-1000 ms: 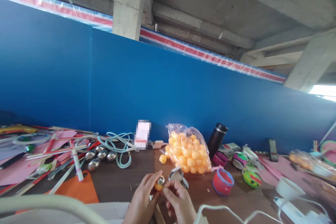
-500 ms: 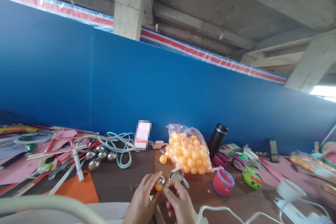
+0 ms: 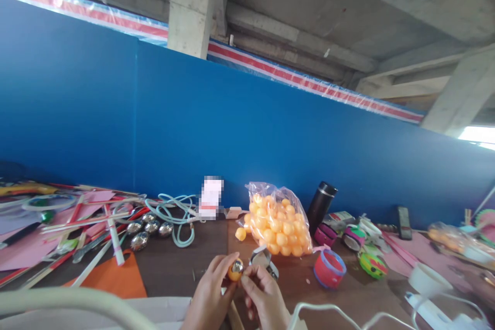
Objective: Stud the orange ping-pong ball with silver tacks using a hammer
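Between the thumb and fingers of my left hand [image 3: 209,291] is an orange ping-pong ball [image 3: 233,277] with a shiny silver patch on its upper part. My right hand [image 3: 265,294] is closed in a pinch against the ball's right side; whatever its fingertips hold is hidden. Just behind my right fingers a silvery roll [image 3: 262,254], perhaps tape, lies partly covered. A clear plastic bag [image 3: 280,224] full of orange balls stands beyond the hands, with one loose orange ball [image 3: 240,234] at its left.
Several shiny silver balls [image 3: 139,241] sit at left beside pale blue tubing [image 3: 181,232] and an orange sheet [image 3: 118,277]. Rightward stand a black flask [image 3: 322,205], a red-and-blue tape roll [image 3: 329,269] and a white cup [image 3: 428,278]. White cable [image 3: 328,307] crosses the front; a blue partition [image 3: 247,129] rises behind.
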The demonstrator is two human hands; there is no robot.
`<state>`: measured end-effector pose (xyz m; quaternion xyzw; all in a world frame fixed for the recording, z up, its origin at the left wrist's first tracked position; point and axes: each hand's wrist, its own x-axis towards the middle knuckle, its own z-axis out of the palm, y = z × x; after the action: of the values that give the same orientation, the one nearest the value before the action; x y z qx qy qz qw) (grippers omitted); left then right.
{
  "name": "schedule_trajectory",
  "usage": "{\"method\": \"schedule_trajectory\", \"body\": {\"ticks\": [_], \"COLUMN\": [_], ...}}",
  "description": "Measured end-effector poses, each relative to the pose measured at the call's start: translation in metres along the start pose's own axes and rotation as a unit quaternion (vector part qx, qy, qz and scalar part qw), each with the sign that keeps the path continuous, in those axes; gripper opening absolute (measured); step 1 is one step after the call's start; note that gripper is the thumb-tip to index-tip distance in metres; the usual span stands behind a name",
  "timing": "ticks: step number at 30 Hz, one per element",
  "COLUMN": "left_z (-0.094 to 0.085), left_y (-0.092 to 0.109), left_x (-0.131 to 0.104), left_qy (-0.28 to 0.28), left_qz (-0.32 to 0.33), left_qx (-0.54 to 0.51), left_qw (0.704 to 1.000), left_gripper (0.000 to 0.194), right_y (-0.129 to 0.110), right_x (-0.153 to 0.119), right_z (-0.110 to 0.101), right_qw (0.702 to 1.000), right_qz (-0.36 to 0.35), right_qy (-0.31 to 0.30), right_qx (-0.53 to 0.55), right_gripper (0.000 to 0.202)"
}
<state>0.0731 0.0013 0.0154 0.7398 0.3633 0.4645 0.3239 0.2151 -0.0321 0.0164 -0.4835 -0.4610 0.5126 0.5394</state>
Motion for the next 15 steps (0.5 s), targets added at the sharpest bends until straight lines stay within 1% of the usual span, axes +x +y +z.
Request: {"method": "schedule_trajectory", "body": {"ticks": [10,15], "left_z": [-0.0003,0.0006], "left_y": [0.0019,0.0019], "left_x": [0.0003,-0.0001], "left_qy": [0.005,0.007], "left_qz": [-0.009,-0.013], "left_qx": [-0.004,-0.026], "left_qw": [1.0,1.0], "left_gripper": [0.043,0.043], "right_y": [-0.0026,-0.0013], "right_x": [-0.0005,-0.0011], "right_z": [0.0013,0.0023], "right_qw": [1.0,1.0], "right_qz": [-0.002,-0.001], "right_qy": [-0.002,-0.004], "right_qx": [-0.004,0.003], "right_gripper": [0.038,0.039]}}
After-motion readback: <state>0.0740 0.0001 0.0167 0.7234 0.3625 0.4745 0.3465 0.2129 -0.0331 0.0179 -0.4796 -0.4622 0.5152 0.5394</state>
